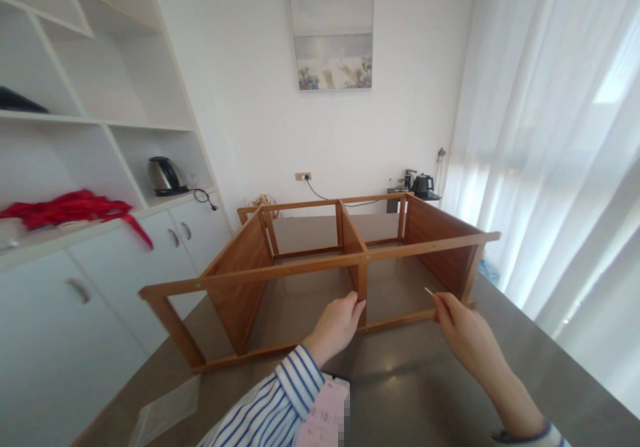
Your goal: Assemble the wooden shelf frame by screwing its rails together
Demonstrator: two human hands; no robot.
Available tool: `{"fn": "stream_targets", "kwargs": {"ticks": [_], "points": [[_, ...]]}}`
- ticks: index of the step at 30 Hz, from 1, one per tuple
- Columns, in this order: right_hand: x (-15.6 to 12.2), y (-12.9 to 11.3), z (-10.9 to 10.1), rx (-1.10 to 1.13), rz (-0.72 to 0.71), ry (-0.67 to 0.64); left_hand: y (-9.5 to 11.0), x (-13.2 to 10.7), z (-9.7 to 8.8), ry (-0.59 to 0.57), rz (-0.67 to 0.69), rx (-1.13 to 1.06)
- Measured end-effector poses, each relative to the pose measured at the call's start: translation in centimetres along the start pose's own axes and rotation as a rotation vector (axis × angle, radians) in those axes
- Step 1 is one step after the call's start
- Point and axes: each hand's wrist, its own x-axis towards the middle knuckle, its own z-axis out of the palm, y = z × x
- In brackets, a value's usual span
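A brown wooden shelf unit (280, 272) lies on its side on the table, with its side frames and shelf boards showing. My left hand (336, 321), in a striped sleeve, is closed around the short middle crosspiece (363, 280) of the near side frame. To the right, my right hand (463, 330) pinches a thin, pale rod (429, 291) between thumb and fingers. Its tip points up and left in front of the right-hand bay, apart from the crosspiece. The rod's other end is hidden in my fingers.
A phone (330, 400) lies under my left forearm on the grey table (395, 393). Near the left edge is a clear plastic bag (170, 407). A kettle (165, 177) and red cloth (75, 208) sit on the left cabinet. Another kettle (423, 185) stands behind, beside curtains (540, 133).
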Motion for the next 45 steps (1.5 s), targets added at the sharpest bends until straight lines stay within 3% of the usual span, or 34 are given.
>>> {"fn": "stream_targets", "kwargs": {"ticks": [2,4,6,9,12,15,19,26,37,45], "points": [[-0.2,-1.3,0.0,0.031,-0.025,0.017,0.2,-0.7,-1.6,0.022,0.062,0.059],[-0.4,-2.4,0.1,0.064,-0.070,0.057,0.5,-1.7,-3.6,0.116,0.168,0.141],[-0.5,-3.5,0.1,0.099,-0.118,0.090,0.8,-2.7,-5.7,0.262,0.268,0.221],[-0.5,-4.9,0.1,0.131,-0.173,0.089,0.8,-3.5,-8.8,0.603,0.418,0.330],[-0.4,-6.3,-0.3,0.122,-0.226,0.087,0.1,-3.3,-11.3,0.818,0.413,0.462],[-0.2,-7.7,-0.8,0.066,-0.279,0.128,-0.9,-2.3,-12.6,0.756,0.302,0.595],[0.6,-9.6,-1.4,-0.074,-0.341,0.232,-1.7,-1.4,-12.6,0.616,0.239,0.758],[2.4,-12.3,-1.6,-0.302,-0.425,0.377,-2.1,-1.2,-12.7,0.618,0.287,0.782],[2.9,-13.1,-1.7,-0.480,-0.488,0.462,-2.2,-1.1,-12.7,0.656,0.307,0.801],[2.2,-15.1,-2.9,-0.735,-0.542,0.375,-2.3,-1.1,-12.7,0.645,0.295,0.811]]}}
